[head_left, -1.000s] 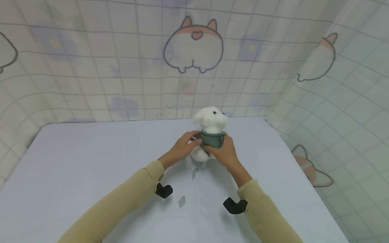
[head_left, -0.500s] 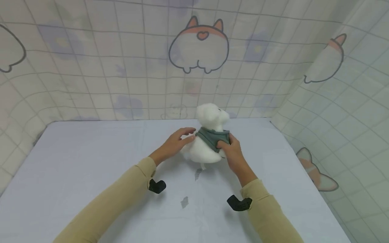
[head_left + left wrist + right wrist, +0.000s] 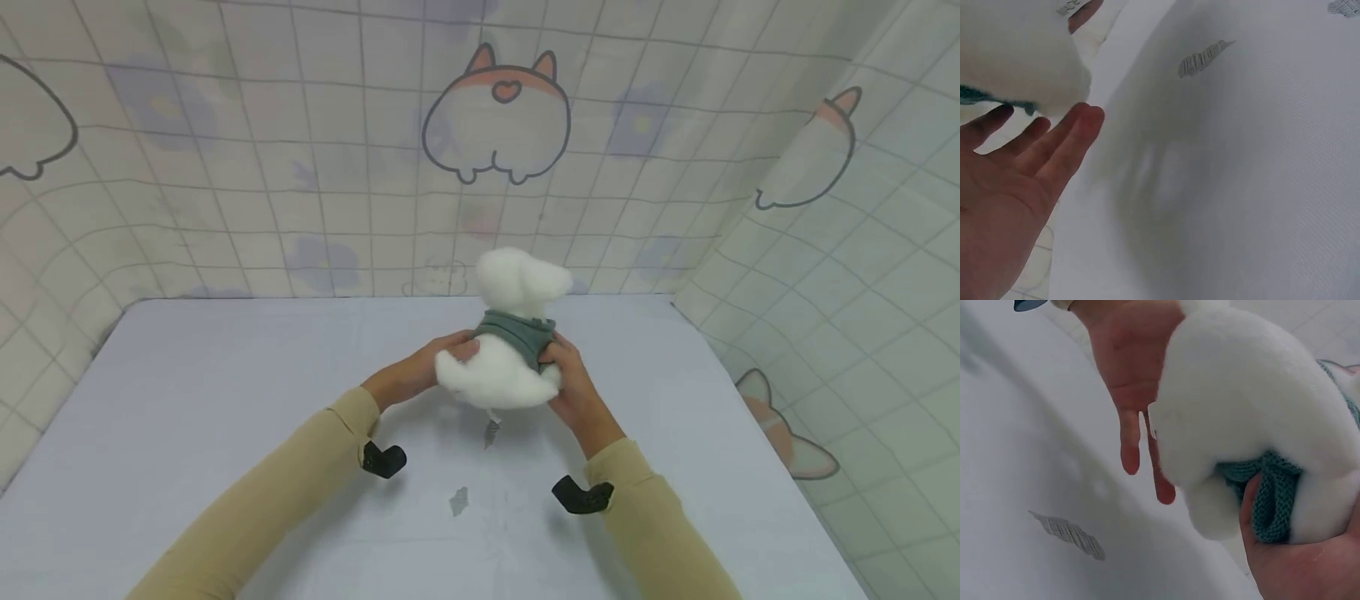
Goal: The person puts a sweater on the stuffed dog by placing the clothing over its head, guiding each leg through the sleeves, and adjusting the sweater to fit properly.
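A white plush dog (image 3: 498, 367) in a green knitted sweater (image 3: 517, 333) is held up between both hands, its back towards the head camera and its face turned away. My right hand (image 3: 573, 379) grips its right side by the sweater, the thumb beside a knitted loop (image 3: 1275, 500) in the right wrist view. On the other side my left hand (image 3: 416, 371) touches the body, partly hidden behind it in the head view. The left wrist view shows the fingers of the left hand (image 3: 1013, 187) nearly straight against the white plush (image 3: 1022, 56).
A white-covered table (image 3: 262, 375) lies under the hands, with small grey patches (image 3: 459, 501) on its surface. Behind it and to the right hangs a checked curtain (image 3: 345, 167) with cartoon dogs. Each wrist bears a black camera mount (image 3: 384, 459).
The plush dog has turned from facing partly forward to showing its back. The left hand let go of its front, moved left, then came back against its side; the right hand kept its grip.
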Available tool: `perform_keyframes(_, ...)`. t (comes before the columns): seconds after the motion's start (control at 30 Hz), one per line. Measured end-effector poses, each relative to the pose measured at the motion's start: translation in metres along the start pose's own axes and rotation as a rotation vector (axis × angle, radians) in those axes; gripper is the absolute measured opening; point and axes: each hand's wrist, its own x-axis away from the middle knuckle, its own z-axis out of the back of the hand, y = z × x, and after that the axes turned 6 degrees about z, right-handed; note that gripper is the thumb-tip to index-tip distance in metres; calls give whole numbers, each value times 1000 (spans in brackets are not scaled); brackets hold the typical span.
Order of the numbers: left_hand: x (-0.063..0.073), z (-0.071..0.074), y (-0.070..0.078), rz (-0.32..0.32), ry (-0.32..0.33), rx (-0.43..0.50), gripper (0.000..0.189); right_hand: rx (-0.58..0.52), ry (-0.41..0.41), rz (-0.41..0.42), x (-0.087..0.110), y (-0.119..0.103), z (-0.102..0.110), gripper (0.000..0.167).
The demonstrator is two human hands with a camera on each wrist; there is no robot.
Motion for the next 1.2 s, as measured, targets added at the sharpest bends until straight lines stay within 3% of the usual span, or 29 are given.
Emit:
perform_keyframes(0.13, 3, -6, 3, 20, -29, 62, 95, -49, -28, -7, -4, 6, -5, 69)
perform_keyframes(0.3, 7, -5, 3, -35, 5, 156, 90, 61, 48, -31, -11, 8, -13, 72)
perform_keyframes(0.4, 7, -3, 3, -74, 103, 193, 82, 247, 115, -24, -16, 6, -20, 67)
perform_keyframes(0.57, 3, 0, 1, -119, 343, 194, 70, 633, 259, 105, -23, 6, -29, 48)
perform_keyframes(0.73, 2, -1, -1, -130, 512, 135, 70, 817, 353, 197, -17, 9, -46, 49)
perform_keyframes(0.97, 4, 1, -2, -69, 603, 33, 83, 865, 248, 191, -17, 14, -62, 65)
perform_keyframes(1.1, 8, 3, -5, -21, 623, -79, 90, 840, 177, 154, -22, 16, -62, 60)
perform_keyframes(1.2, 10, 6, -10, -23, 639, -182, 91, 813, 130, 123, -27, 20, -61, 57)
